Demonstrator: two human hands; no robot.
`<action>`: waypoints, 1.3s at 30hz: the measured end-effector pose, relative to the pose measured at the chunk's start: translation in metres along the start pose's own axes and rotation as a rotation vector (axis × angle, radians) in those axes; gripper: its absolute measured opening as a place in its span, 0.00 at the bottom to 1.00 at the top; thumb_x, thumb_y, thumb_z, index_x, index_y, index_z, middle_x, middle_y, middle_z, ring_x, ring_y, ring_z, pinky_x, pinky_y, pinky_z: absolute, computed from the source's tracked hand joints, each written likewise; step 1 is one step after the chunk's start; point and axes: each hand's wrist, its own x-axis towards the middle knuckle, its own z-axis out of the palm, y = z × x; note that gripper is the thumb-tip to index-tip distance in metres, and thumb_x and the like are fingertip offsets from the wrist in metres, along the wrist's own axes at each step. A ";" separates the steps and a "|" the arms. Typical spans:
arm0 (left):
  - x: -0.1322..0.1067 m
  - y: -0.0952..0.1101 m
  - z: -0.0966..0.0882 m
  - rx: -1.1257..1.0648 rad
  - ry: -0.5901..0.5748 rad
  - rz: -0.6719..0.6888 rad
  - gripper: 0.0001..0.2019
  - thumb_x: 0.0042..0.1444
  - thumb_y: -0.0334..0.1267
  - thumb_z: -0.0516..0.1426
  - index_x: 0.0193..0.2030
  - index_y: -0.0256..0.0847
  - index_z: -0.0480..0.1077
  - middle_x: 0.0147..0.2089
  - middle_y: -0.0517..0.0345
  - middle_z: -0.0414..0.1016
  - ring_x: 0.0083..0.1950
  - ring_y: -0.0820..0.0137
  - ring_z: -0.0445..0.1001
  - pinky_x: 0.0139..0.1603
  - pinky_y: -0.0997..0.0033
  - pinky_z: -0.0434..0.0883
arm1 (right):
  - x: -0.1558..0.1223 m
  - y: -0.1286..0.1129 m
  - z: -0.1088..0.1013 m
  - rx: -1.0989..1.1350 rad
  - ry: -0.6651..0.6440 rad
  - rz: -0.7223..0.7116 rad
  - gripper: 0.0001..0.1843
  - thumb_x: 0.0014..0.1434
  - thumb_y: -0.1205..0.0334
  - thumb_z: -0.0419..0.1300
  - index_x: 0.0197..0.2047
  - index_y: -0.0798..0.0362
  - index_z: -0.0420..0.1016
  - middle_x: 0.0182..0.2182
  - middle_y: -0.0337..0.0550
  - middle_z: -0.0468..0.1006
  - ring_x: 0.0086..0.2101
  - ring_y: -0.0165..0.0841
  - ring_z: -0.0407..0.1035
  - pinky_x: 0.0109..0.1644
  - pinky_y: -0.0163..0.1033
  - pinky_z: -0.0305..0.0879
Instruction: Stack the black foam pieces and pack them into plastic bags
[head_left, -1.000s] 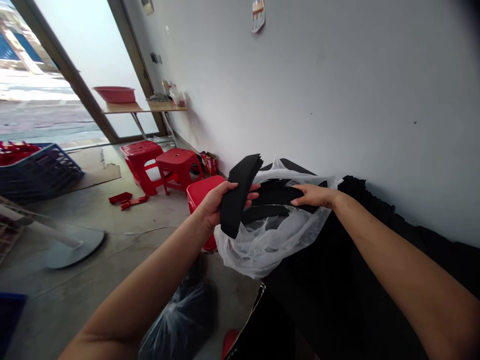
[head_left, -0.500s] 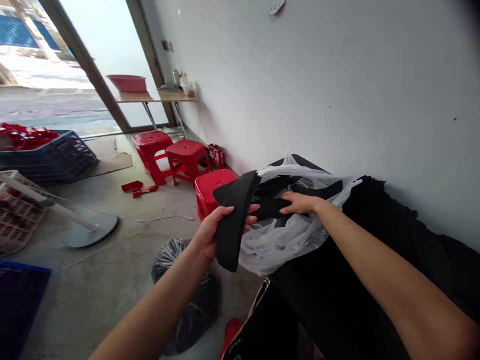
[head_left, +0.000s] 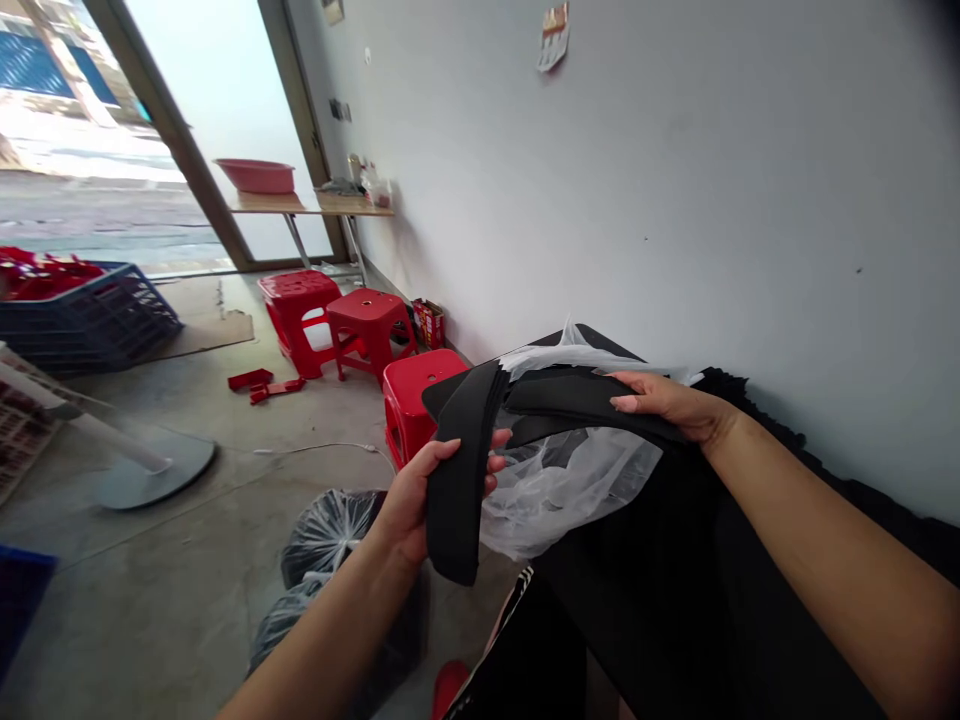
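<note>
My left hand [head_left: 420,490] is wrapped around a stack of curved black strips [head_left: 466,465], thumb in front and fingers behind. The strips look like fabric or foam and stand nearly upright. To their right, my right hand [head_left: 667,400] grips another curved black strip [head_left: 570,395] by its right end. That strip lies across the mouth of a crumpled clear plastic bag [head_left: 555,500], and I cannot tell whether it is one layer or several. Below and to the right spreads a dark black mass [head_left: 660,560], its edges hard to make out.
Red plastic stools [head_left: 424,380] stand on the floor ahead, beside the grey wall [head_left: 675,180]. Tied black bags [head_left: 330,540] sit at lower left. Farther left are a round stand base [head_left: 157,470] and a blue crate [head_left: 97,315] of red parts. A pink basin [head_left: 259,177] rests on a table.
My right hand has moved right and slightly up from inside the plastic bag, now with a black strip in it. My left hand keeps its stack, slightly lower. The view has shifted a little.
</note>
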 end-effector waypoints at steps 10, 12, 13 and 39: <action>-0.002 -0.079 0.040 0.039 0.240 0.183 0.20 0.58 0.41 0.61 0.58 0.42 0.69 0.59 0.48 0.73 0.53 0.60 0.76 0.45 0.65 0.77 | -0.064 0.001 0.156 -0.905 0.691 -0.315 0.22 0.63 0.63 0.56 0.60 0.47 0.68 0.51 0.49 0.74 0.53 0.48 0.68 0.57 0.56 0.67; 0.001 -0.089 0.043 -0.078 0.179 0.070 0.25 0.60 0.53 0.57 0.56 0.36 0.71 0.56 0.43 0.75 0.52 0.59 0.76 0.49 0.64 0.76 | -0.067 0.008 0.199 -1.085 0.621 -0.367 0.24 0.64 0.69 0.51 0.63 0.50 0.66 0.48 0.51 0.75 0.50 0.46 0.69 0.56 0.55 0.69; 0.001 -0.090 0.044 -0.125 0.146 0.022 0.29 0.60 0.57 0.55 0.55 0.33 0.71 0.54 0.40 0.76 0.52 0.59 0.76 0.52 0.64 0.75 | -0.070 0.010 0.214 -1.128 0.590 -0.368 0.26 0.64 0.72 0.50 0.64 0.53 0.65 0.47 0.53 0.75 0.49 0.46 0.70 0.56 0.55 0.68; -0.002 -0.052 0.003 -0.154 0.162 -0.184 0.26 0.58 0.46 0.58 0.60 0.31 0.71 0.43 0.43 0.79 0.37 0.60 0.78 0.38 0.66 0.75 | 0.109 0.077 -0.037 -1.429 0.301 0.509 0.32 0.54 0.70 0.63 0.62 0.55 0.65 0.56 0.59 0.70 0.57 0.52 0.64 0.61 0.58 0.57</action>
